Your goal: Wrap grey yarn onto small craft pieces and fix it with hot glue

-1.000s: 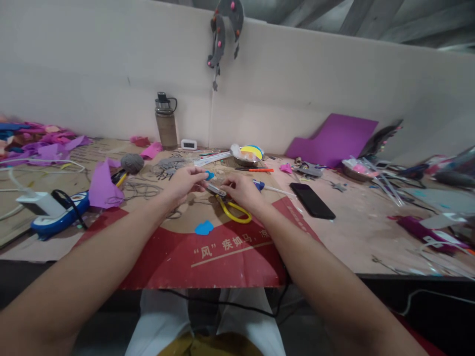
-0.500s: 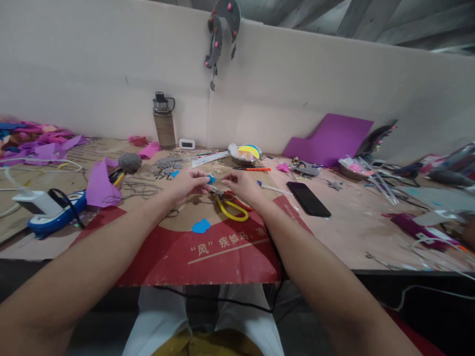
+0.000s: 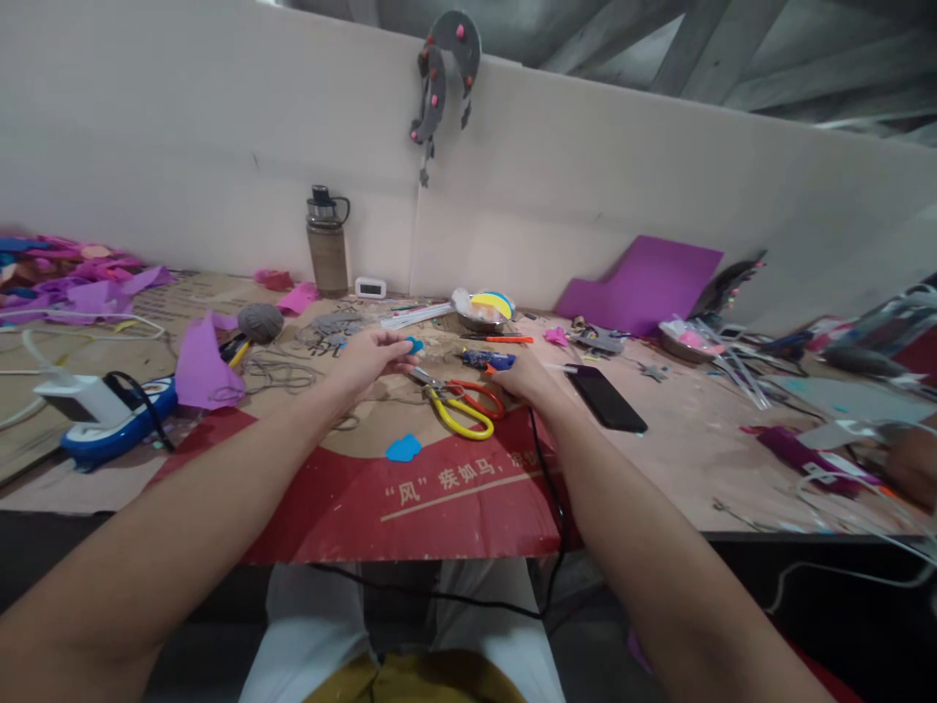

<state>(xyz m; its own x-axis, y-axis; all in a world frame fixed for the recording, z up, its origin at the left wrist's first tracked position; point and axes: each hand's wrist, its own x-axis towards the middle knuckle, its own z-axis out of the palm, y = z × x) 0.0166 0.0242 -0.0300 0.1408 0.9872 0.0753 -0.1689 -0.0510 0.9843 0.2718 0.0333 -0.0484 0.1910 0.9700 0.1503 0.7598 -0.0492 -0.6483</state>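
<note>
My left hand (image 3: 377,353) is closed in a pinch on a small blue foam piece (image 3: 415,345) above the cardboard. To its right, my right hand (image 3: 528,376) is wrapped round a blue glue gun (image 3: 477,358) with an orange trigger. The gun's nozzle points left toward the blue piece, and a white glue stick (image 3: 562,368) shows behind the hand. Between the hands lie scissors (image 3: 463,418) with yellow and red handles. Nearer me, another blue cutout (image 3: 404,448) rests flat on the red-printed cardboard (image 3: 337,517).
A black phone (image 3: 609,398) lies right of my right hand. Grey yarn (image 3: 261,322), a purple sheet piece (image 3: 209,363) and a blue power strip (image 3: 121,430) sit at left. A bottle (image 3: 327,244) and a small bowl (image 3: 484,320) stand behind. The glue gun's black cord (image 3: 543,459) crosses the front edge.
My right hand has moved right, off the scissors' area, and now holds the glue gun. The left hand still pinches the blue piece.
</note>
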